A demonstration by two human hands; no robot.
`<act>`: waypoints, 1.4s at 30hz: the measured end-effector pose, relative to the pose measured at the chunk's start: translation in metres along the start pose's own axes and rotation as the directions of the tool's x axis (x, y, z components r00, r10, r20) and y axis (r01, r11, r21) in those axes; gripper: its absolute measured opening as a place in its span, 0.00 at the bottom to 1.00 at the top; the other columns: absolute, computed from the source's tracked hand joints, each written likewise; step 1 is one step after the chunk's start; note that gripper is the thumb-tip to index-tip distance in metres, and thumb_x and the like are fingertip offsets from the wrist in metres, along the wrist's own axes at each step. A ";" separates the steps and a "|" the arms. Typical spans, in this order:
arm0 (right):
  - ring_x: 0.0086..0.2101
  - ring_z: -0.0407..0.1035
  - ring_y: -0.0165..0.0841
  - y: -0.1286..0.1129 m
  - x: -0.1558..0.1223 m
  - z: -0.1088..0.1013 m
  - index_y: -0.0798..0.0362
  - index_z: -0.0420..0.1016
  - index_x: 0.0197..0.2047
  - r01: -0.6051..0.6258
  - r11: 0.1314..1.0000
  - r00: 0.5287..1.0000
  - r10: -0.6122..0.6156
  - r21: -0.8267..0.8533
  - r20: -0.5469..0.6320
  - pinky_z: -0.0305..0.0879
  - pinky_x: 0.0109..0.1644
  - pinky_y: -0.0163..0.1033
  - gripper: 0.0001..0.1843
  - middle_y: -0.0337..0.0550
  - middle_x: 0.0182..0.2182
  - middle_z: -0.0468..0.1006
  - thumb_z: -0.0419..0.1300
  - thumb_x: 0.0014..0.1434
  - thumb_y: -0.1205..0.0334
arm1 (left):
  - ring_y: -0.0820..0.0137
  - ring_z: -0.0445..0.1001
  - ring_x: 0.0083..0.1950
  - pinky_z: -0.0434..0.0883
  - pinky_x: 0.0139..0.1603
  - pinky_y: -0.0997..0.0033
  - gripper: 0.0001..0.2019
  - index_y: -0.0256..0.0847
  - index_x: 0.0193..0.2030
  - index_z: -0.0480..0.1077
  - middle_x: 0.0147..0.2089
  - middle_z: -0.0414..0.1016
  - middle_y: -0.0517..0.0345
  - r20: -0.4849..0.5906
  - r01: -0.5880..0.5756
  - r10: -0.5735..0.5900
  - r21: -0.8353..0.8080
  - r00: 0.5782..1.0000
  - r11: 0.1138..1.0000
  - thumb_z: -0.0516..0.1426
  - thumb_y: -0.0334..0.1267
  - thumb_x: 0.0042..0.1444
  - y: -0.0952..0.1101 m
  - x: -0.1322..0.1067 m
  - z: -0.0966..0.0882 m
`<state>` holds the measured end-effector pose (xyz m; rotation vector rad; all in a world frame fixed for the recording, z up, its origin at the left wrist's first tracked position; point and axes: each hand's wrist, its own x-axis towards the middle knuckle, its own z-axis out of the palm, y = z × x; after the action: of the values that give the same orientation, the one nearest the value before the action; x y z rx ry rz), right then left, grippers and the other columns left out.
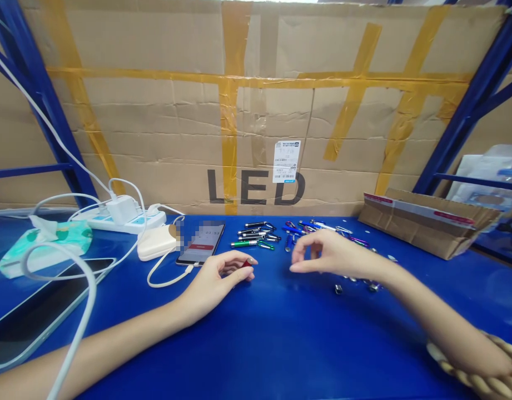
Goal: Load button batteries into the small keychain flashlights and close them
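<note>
My left hand (227, 272) is closed around a small red piece with a silvery end (248, 263), most of it hidden by the fingers; it looks like the barrel of a keychain flashlight. Over the table to the right, my right hand (318, 251) hangs with fingers loosely curled, a gap between thumb and forefinger, and nothing visible in it. Behind and between the hands lie several black keychain flashlights (253, 234) and a green one (244, 244), with carabiner clips. Blue flashlight parts (295, 229) and small metal pieces (338, 289) lie scattered behind and beneath my right hand.
A phone (203, 244) with a cable lies beside a cream power bank (156, 243). At left are a power strip (114, 216), a tissue pack (45, 247), a larger phone (34, 316) and a looping white cable (89, 294). A cardboard tray (422, 222) stands right; a large carton (176, 133) backs the blue table (256, 350).
</note>
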<state>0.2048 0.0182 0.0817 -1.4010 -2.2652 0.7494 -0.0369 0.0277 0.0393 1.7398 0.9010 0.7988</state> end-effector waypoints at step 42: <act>0.29 0.68 0.30 0.007 0.014 0.029 0.53 0.79 0.34 0.063 0.991 0.969 -0.089 -0.119 -0.230 0.65 0.34 0.35 0.09 0.43 0.29 0.76 0.61 0.53 0.59 | 0.70 0.70 0.34 0.65 0.36 0.74 0.11 0.40 0.42 0.71 0.30 0.72 0.59 0.040 -0.072 0.068 0.104 0.997 0.992 0.51 0.39 0.57 0.003 -0.007 0.001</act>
<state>0.1873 0.0264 0.0545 -1.3626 -2.1878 0.4145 -0.0388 0.0199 0.0412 1.8814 0.8755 0.7748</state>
